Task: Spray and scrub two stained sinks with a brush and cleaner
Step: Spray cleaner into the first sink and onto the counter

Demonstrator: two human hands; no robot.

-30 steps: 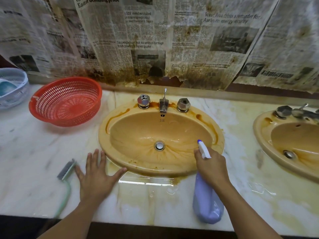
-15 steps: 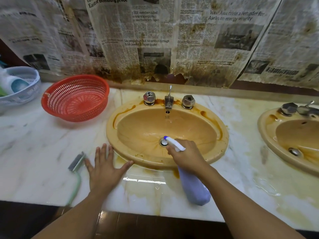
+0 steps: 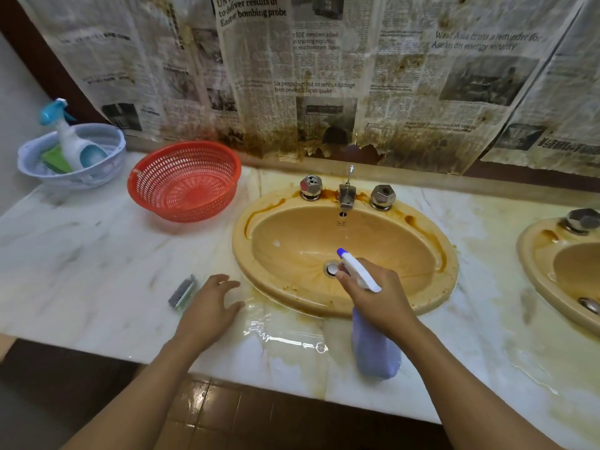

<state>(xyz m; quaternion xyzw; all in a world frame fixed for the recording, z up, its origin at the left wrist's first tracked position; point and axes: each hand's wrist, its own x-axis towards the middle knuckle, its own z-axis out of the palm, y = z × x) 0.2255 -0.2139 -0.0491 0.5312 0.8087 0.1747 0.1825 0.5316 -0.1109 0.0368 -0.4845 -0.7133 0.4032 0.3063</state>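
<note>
On a white marble worktop (image 3: 97,271), a small grey-bristled, green-backed scrub brush (image 3: 183,292) lies just left of the left hand (image 3: 211,306), long axis running near to far; that grip is loose and empty. Right of it, the right hand (image 3: 380,293) grips a lilac plastic spray bottle (image 3: 373,355), nozzle over the stained yellow oval sink (image 3: 292,254).

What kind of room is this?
Probably a washroom: a stained yellow sink with a tap, a second sink beside it, both set in a marble counter.
</note>
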